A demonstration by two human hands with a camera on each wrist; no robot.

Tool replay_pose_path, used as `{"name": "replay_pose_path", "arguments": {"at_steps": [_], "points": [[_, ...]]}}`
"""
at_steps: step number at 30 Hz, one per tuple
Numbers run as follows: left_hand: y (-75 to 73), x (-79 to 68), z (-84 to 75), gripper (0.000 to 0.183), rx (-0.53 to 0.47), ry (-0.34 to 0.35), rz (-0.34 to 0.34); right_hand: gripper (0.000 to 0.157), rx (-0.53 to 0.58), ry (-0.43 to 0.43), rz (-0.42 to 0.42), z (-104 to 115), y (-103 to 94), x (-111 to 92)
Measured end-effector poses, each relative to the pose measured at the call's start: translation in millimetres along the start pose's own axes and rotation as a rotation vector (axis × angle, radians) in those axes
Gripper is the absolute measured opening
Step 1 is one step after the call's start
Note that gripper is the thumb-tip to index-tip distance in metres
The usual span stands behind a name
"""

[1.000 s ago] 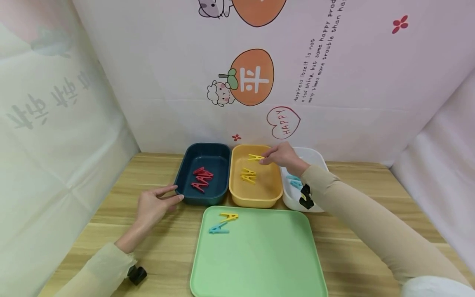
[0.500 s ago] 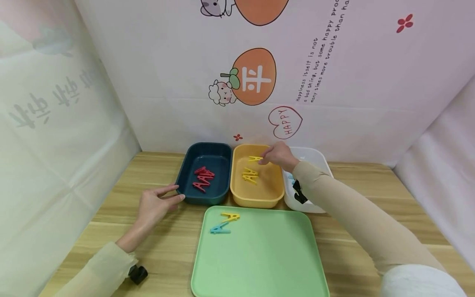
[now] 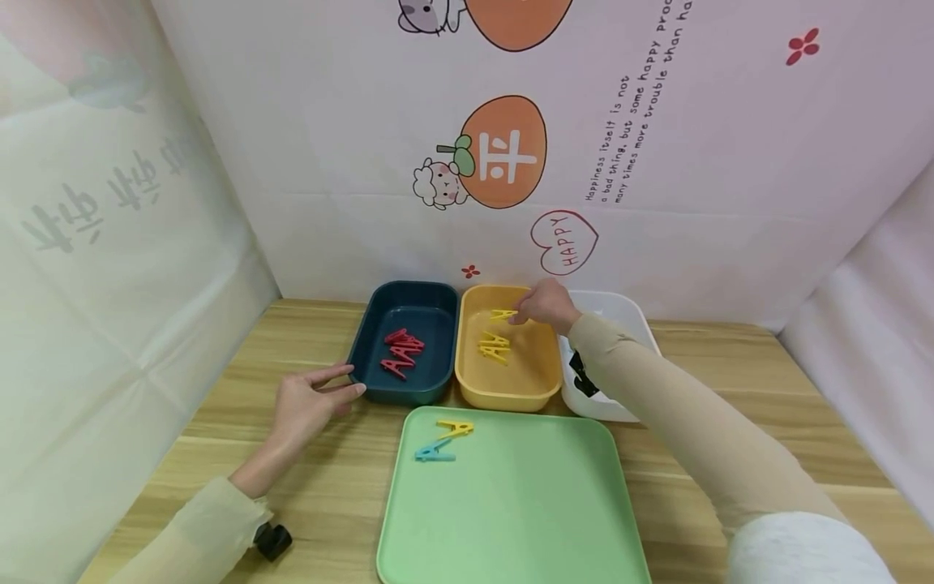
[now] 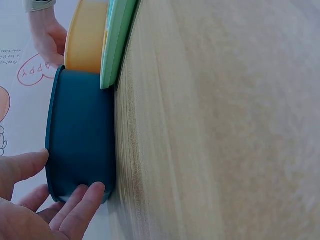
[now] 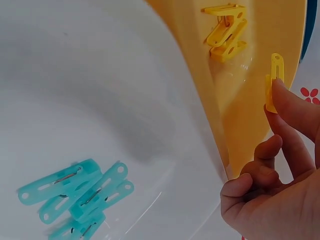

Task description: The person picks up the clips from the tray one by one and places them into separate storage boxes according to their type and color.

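Between thumb and forefinger my right hand (image 3: 546,305) pinches a yellow clothespin (image 5: 274,82), held over the far part of the yellow bin (image 3: 529,377). A small cluster of yellow clothespins (image 3: 494,347) lies on that bin's floor. My left hand (image 3: 310,401) touches the near left corner of the dark blue bin (image 4: 82,132), its fingers nearly straight against the outer wall. Red clothespins (image 3: 401,353) are heaped inside the blue bin. On the green tray (image 3: 518,503) lie one yellow clothespin (image 3: 456,427) and one light blue clothespin (image 3: 434,451), close together.
To the right of the yellow bin stands a white bin (image 3: 616,308) with several light blue clothespins (image 5: 80,192) in it, partly hidden by my right forearm in the head view. The wooden table (image 3: 328,503) ends at a printed cloth backdrop (image 3: 350,162).
My right forearm has swung slightly, covering more of the white bin, while the hand keeps the yellow clothespin over the yellow bin. The left hand stays at the blue bin.
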State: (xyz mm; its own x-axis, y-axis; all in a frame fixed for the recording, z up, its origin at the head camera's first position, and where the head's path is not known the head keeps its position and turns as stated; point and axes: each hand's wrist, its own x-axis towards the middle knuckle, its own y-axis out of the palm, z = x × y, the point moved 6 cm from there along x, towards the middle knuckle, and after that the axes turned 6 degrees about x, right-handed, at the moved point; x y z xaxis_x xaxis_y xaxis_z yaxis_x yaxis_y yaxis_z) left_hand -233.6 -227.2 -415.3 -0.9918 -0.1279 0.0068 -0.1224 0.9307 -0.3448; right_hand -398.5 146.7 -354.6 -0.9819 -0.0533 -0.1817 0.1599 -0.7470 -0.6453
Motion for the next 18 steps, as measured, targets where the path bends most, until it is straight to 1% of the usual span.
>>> {"name": "replay_pose_path", "arguments": {"at_steps": [4,8,11,15,18], "points": [[0.5,0.2,1.8,0.054,0.002,-0.008,0.002,0.030,0.000,0.023,-0.004,-2.4,2.3,3.2],[0.4,0.4,0.6,0.053,0.012,0.000,-0.003,0.028,-0.009,0.048,-0.029,-4.6,4.2,5.9],[0.0,0.6,-0.8,0.052,0.016,0.007,-0.007,0.028,-0.040,0.038,-0.033,-4.1,6.2,6.2],[-0.6,0.3,-2.4,0.051,0.014,0.011,-0.009,0.031,-0.096,0.008,-0.014,-2.4,7.8,5.3],[-0.7,-0.1,-3.4,0.051,0.011,0.017,-0.008,0.033,-0.117,-0.008,-0.003,-1.2,6.1,4.6]]}}
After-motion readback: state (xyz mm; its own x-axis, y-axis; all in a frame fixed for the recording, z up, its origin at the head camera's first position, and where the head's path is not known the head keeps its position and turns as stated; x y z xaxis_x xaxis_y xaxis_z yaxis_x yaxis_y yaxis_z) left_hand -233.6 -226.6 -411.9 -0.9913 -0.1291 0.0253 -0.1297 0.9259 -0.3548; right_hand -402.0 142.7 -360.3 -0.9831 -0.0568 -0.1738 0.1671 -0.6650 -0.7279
